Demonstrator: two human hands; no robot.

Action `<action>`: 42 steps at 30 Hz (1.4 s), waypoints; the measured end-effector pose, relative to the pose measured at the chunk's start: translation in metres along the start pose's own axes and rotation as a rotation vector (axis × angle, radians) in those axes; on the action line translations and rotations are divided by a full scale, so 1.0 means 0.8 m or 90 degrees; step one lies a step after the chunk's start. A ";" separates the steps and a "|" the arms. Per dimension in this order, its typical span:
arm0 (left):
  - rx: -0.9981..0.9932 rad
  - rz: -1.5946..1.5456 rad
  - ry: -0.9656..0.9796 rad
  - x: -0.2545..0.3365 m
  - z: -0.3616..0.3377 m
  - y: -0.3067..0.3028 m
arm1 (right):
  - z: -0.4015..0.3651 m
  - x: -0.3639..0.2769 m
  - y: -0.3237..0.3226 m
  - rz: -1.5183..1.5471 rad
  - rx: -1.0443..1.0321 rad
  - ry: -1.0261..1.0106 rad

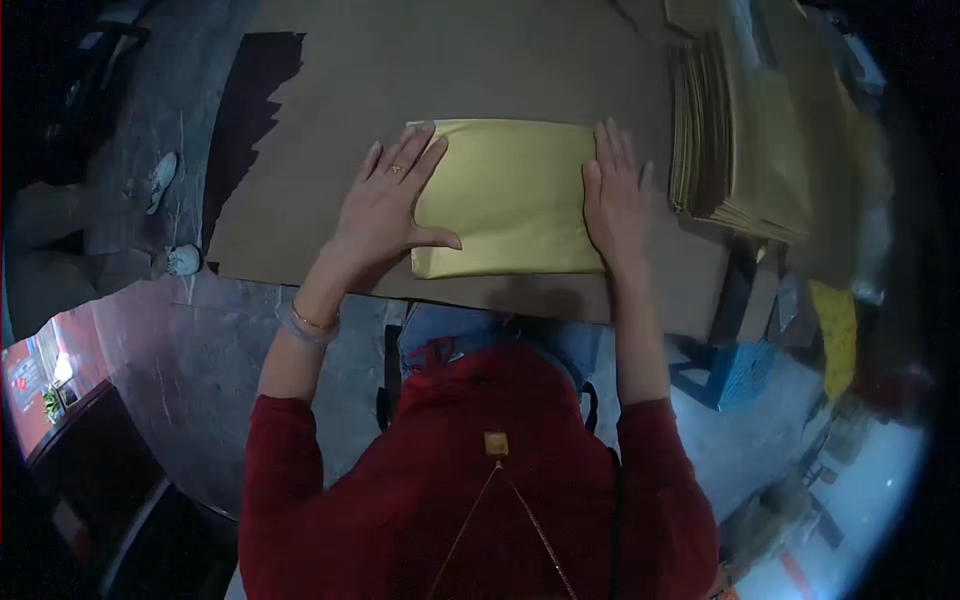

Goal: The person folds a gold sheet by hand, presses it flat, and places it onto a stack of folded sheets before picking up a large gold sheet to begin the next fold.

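Observation:
A flat yellow envelope (515, 195) lies on a brown cardboard-covered table (480, 60), close to its front edge. My left hand (385, 205) rests at the envelope's left side, fingers spread, the thumb lying on its lower left part and the fingertips near its top left corner. Along the right edge of the envelope lies my right hand (615, 205), its fingers stretched out and pointing away from me. Neither hand is wrapped round anything.
A thick stack of yellow-brown envelopes (750, 150) stands at the table's right. Below the right side is a blue basket (740, 375), with a yellow item (835, 335) beside it. Another person's legs and shoes (183, 260) show at the left.

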State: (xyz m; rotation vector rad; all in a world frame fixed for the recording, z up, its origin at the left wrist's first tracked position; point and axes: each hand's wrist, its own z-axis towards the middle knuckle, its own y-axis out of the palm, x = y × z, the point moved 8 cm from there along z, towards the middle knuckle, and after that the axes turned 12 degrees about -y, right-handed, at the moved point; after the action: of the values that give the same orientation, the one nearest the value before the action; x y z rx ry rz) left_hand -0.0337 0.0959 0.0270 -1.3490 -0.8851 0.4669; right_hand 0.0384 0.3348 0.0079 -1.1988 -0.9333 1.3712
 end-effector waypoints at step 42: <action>-0.066 0.058 0.105 -0.021 0.008 0.018 | -0.087 -0.236 -0.009 0.224 -0.059 -0.434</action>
State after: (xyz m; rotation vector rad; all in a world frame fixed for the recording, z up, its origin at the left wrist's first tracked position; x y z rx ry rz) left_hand -0.0464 0.0904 0.0083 -1.5049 -0.7222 0.3773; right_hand 0.0996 0.1445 0.0327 -0.9988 -1.3028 2.1100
